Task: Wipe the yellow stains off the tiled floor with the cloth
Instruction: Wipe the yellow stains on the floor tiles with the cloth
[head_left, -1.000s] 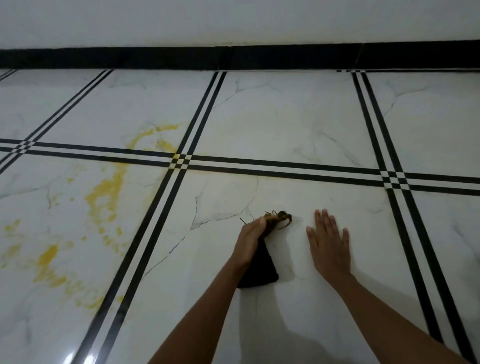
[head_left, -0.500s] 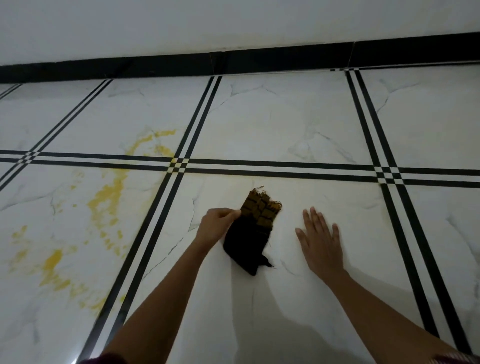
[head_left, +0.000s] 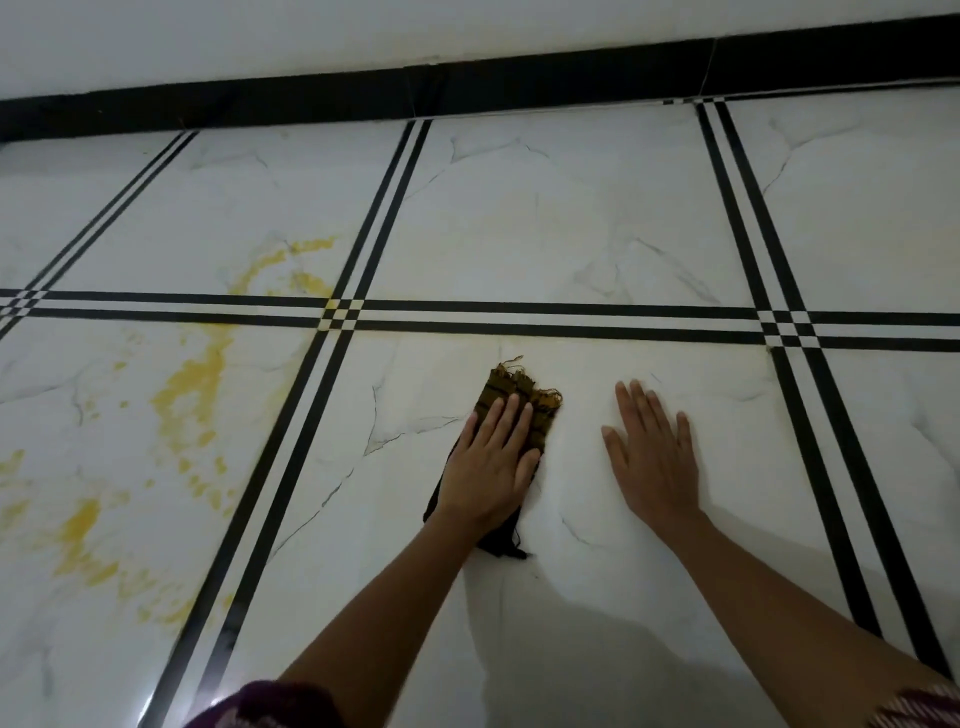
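A dark cloth (head_left: 522, 395) with a frayed yellow-brown end lies on the white marble-look tiled floor (head_left: 571, 234). My left hand (head_left: 491, 462) presses flat on the cloth with straight fingers, covering its middle. My right hand (head_left: 652, 454) rests flat on the bare tile a little to the right of the cloth. Yellow stains (head_left: 187, 389) smear the tile to the left, beyond the black double grout lines, with more yellow stains (head_left: 78, 530) lower left and a curved streak (head_left: 280, 260) on the far tile.
Black double stripes (head_left: 291, 457) cross the floor between tiles. A black skirting band (head_left: 519, 88) runs along the white wall at the back. A patterned sleeve edge (head_left: 270, 706) shows at the bottom.
My left hand let go of the bunched cloth, laid it out on the tile, then settled flat on top of it. My right hand stayed planted on the floor.
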